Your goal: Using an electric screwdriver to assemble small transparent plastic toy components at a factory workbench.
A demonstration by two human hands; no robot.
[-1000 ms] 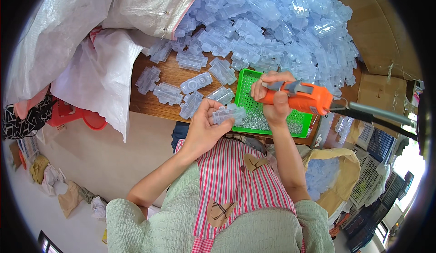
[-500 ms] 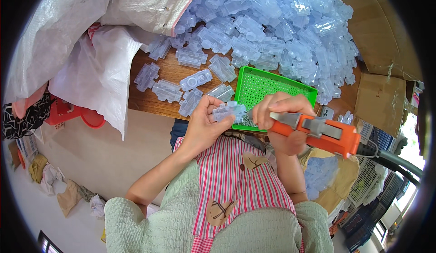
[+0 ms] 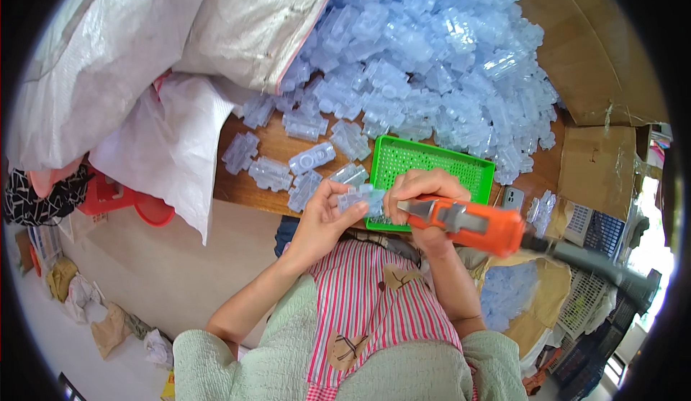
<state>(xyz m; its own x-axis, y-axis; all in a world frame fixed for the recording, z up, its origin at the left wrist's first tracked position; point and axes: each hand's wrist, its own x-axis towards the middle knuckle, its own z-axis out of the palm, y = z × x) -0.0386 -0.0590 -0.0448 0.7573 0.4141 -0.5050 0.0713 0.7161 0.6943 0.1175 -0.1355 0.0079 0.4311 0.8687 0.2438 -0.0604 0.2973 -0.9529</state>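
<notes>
My left hand [image 3: 324,217] pinches a clear bluish plastic housing [image 3: 362,201] between thumb and fingers, over the front left corner of a green perforated tray [image 3: 486,185]. Closed around an orange and grey electric screwdriver [image 3: 468,222], my right hand [image 3: 426,198] is right beside the housing. The tool points left at the part, and its tip is hidden by my fingers. Small metal pieces, perhaps screws, lie in the tray's near end. Several similar housings [image 3: 312,157] are scattered on the wooden table [image 3: 252,197] just beyond my left hand.
A large heap of clear housings [image 3: 432,63] covers the table's far side. White woven sacks [image 3: 158,149] lie at the left. Cardboard [image 3: 597,163] stands on the right, near a phone [image 3: 513,198]. The screwdriver's dark cable [image 3: 604,266] runs off right. A bag of housings [image 3: 509,293] sits below.
The whole view has shifted, so the table appears lower. My right hand has come left, closer to the housing, and the screwdriver has turned slightly. My left hand keeps its hold.
</notes>
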